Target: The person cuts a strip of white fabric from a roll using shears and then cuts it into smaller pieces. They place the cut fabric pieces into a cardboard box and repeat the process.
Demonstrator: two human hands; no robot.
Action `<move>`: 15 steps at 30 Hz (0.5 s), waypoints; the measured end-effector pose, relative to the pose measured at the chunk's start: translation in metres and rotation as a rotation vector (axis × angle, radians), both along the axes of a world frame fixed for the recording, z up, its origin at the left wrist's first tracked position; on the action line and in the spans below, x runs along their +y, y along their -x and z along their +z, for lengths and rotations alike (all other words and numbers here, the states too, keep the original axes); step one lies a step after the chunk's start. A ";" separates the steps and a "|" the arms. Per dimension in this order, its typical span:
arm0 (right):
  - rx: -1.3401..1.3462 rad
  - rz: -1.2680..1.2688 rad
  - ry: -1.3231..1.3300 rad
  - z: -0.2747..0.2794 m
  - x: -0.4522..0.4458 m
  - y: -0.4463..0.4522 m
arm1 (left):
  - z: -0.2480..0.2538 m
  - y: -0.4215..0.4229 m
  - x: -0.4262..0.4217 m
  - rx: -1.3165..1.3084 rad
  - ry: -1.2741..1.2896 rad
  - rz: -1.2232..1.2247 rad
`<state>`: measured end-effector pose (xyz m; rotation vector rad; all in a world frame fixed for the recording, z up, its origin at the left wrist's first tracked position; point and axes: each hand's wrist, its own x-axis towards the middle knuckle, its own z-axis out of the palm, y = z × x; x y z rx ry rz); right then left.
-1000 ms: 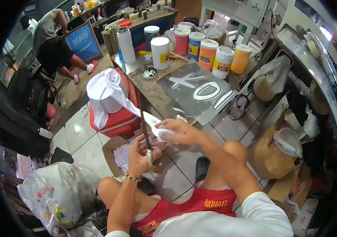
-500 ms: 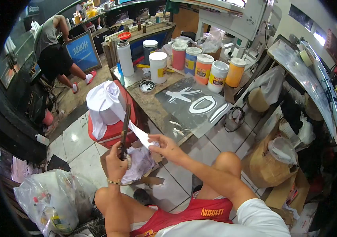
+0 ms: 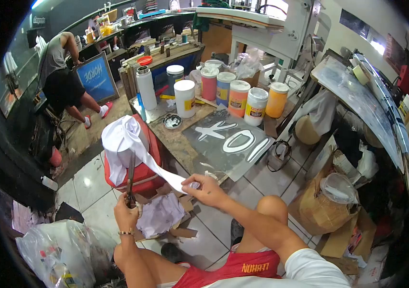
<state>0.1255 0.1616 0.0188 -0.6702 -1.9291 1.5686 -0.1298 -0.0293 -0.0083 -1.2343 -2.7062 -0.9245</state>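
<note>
My left hand (image 3: 127, 211) is closed round the handles of dark scissors (image 3: 130, 178), whose blades point up in front of the red box. Between the thumb and fingers of my right hand (image 3: 202, 190) is the end of a white cloth (image 3: 164, 174). The cloth stretches from there up to the left, where the rest lies bunched over a round white object on the red box (image 3: 140, 178). Below it, a cardboard box (image 3: 186, 203) holds crumpled white pieces (image 3: 160, 215).
A low table (image 3: 168, 139) bears paint jars (image 3: 184, 98) and a grey sheet (image 3: 199, 153) with white lettering. At the left a person (image 3: 63, 72) bends beside a blue framed screen (image 3: 96, 79). A filled plastic bag (image 3: 65, 254) lies lower left, a brown bag (image 3: 322, 201) at right.
The scissors and my left hand have moved left and down, away from the cloth's end. My right hand has pulled the cloth out to the right. The view has tilted up.
</note>
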 end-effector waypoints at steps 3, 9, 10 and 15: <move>0.005 0.015 0.016 -0.012 -0.017 0.008 | 0.006 -0.029 0.019 -0.591 -0.338 -0.180; 0.253 0.302 -0.073 -0.020 -0.050 0.014 | 0.012 -0.086 0.046 -1.178 -0.482 -0.323; 0.264 0.348 -0.142 -0.019 -0.053 0.015 | 0.009 -0.090 0.049 -1.187 -0.516 -0.316; 0.184 0.479 -0.367 0.001 -0.045 0.012 | -0.003 -0.086 0.050 -0.995 -0.574 -0.266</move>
